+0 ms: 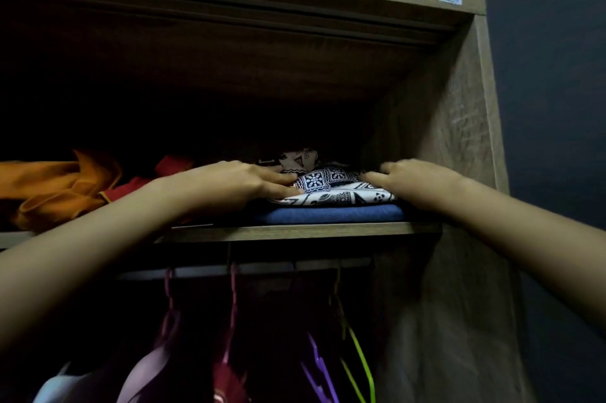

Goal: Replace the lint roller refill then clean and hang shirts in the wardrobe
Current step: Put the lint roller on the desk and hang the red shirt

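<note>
A folded black-and-white patterned shirt [334, 188] lies on top of a folded blue garment [331, 214] on the wardrobe's upper shelf [295, 231]. My left hand [239, 183] grips the shirt's left edge, fingers curled onto the fabric. My right hand [416, 179] holds its right edge, next to the wardrobe's side wall. Both arms reach up to the shelf. No lint roller is in view.
Crumpled orange cloth [55, 186] and red cloth [154, 178] lie on the shelf to the left. Below the shelf runs a hanging rail [262, 268] with pink, purple and green hangers [357, 353] and dark clothes. The wardrobe's wooden side panel [459, 140] stands close at the right.
</note>
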`<state>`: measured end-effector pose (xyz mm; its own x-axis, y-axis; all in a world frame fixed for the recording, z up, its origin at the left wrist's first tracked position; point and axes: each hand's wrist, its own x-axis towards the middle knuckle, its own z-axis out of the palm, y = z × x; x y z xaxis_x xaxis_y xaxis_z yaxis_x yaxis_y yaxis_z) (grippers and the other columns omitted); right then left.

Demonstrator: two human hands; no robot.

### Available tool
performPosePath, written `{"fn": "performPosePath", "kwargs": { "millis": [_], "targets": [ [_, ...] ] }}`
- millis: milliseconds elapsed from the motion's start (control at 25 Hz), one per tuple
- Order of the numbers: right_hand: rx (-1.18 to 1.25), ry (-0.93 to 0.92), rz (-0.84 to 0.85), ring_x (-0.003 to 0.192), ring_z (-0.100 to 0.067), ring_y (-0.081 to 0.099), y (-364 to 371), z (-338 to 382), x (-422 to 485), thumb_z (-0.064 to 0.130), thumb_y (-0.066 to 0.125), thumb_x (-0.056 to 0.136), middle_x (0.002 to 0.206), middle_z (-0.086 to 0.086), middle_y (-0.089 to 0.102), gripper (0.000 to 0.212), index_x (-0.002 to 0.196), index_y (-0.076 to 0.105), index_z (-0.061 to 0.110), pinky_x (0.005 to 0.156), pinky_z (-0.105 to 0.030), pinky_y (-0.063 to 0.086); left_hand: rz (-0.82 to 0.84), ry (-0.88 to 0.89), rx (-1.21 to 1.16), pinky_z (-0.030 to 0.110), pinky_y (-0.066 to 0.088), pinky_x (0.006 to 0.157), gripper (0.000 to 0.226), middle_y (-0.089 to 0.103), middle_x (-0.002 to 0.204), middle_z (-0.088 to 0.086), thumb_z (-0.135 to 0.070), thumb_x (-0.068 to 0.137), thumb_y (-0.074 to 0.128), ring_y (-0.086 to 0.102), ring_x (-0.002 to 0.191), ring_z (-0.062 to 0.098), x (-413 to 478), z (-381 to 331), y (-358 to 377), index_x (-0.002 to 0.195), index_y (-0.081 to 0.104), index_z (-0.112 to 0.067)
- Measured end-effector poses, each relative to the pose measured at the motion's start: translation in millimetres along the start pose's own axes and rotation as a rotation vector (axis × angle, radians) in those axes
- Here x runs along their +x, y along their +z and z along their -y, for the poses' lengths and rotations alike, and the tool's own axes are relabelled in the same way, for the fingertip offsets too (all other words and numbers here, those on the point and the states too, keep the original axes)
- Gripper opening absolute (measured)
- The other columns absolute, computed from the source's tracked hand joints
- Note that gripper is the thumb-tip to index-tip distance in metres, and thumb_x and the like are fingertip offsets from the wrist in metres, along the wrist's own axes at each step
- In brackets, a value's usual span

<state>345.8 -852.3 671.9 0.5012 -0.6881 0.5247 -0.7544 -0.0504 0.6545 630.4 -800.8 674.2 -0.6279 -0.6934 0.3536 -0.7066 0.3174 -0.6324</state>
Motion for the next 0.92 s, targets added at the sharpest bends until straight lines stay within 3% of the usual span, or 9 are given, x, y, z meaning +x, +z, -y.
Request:
{"fn": "performPosePath", "kwargs": {
  "millis": [120,200,280,360,520,600,680,760,920],
  "targets": [
    [0.104,0.000,0.382,0.129,-0.031,0.042,-15,-6,2,0.005,0.047,0.085,0.147,-0.009,0.036,0.082,0.146,0.004,0.039,0.103,-0.041,0.040,0.274,-0.044,-0.170,0.028,0.011,0.114,0.084,0.003,0.155,-0.019,0.005,0.080,0.042,0.010,0.143,0.008,-2,-8,-15,0.145,0.014,-0.040],
    [0.305,0.071,0.496,0.141,-0.029,0.023,-32,-5,0,0.004,0.055,0.077,0.158,-0.007,0.011,0.098,0.145,-0.008,0.036,0.110,-0.037,0.034,0.324,-0.091,-0.398,0.017,0.010,0.109,0.086,0.007,0.154,-0.019,-0.002,0.069,0.046,0.010,0.139,-0.001,-10,-6,-27,0.145,0.022,-0.034],
    [0.519,0.043,0.390,0.146,-0.021,0.002,-50,8,-5,0.013,0.065,0.076,0.158,-0.003,-0.010,0.106,0.146,-0.014,0.027,0.117,-0.029,0.017,0.103,-0.180,-0.551,0.011,0.018,0.103,0.086,0.013,0.152,-0.019,-0.013,0.060,0.048,0.017,0.136,-0.002,-23,9,-35,0.142,0.031,-0.032],
    [0.566,-0.085,0.078,0.145,-0.016,-0.006,-64,35,-9,0.045,0.071,0.073,0.158,0.000,-0.013,0.113,0.147,-0.012,0.024,0.116,-0.027,0.003,-0.095,-0.319,-0.544,0.009,0.029,0.098,0.081,0.017,0.154,-0.011,-0.015,0.067,0.054,0.026,0.138,0.008,-36,31,-33,0.143,0.029,-0.030],
    [0.435,-0.181,-0.152,0.145,-0.023,-0.008,-63,98,6,0.088,0.047,0.051,0.158,-0.003,-0.011,0.128,0.146,-0.012,0.027,0.116,-0.043,-0.003,0.255,-0.536,-0.366,0.031,0.006,0.116,0.115,-0.007,0.158,0.003,-0.041,0.070,0.076,0.002,0.145,0.019,-60,55,-12,0.145,-0.010,-0.035],
    [0.398,-0.150,-0.151,0.145,-0.029,0.001,-57,114,18,0.090,0.046,0.047,0.159,-0.005,-0.003,0.128,0.146,-0.010,0.030,0.115,-0.054,0.005,0.316,-0.663,-0.245,0.049,0.000,0.115,0.121,-0.009,0.158,0.006,-0.060,0.063,0.073,0.002,0.145,0.026,-59,59,5,0.141,-0.018,-0.042],
    [0.408,-0.128,-0.130,0.143,-0.031,0.012,-57,121,25,0.084,0.056,0.051,0.158,-0.005,0.007,0.124,0.146,-0.006,0.033,0.112,-0.060,0.016,0.275,-0.738,-0.138,0.059,0.010,0.112,0.114,0.015,0.156,0.010,-0.062,0.064,0.070,0.021,0.141,0.032,-53,63,17,0.144,-0.009,-0.041],
    [0.429,-0.122,-0.113,0.142,-0.030,0.015,-57,121,27,0.069,0.068,0.057,0.158,-0.004,0.009,0.119,0.145,-0.006,0.035,0.109,-0.060,0.025,0.196,-0.681,-0.016,0.060,0.028,0.106,0.094,0.041,0.143,0.010,-0.052,0.070,0.069,0.041,0.129,0.033,-45,60,26,0.145,0.014,-0.037],
    [0.440,-0.120,-0.100,0.142,-0.027,0.014,-55,120,23,0.048,0.071,0.064,0.157,-0.001,0.009,0.114,0.144,-0.010,0.038,0.105,-0.057,0.034,-0.018,-0.670,0.015,0.055,0.042,0.097,0.066,0.051,0.131,0.012,-0.032,0.077,0.069,0.052,0.116,0.035,-39,70,16,0.135,0.038,-0.036]
  ]
}}
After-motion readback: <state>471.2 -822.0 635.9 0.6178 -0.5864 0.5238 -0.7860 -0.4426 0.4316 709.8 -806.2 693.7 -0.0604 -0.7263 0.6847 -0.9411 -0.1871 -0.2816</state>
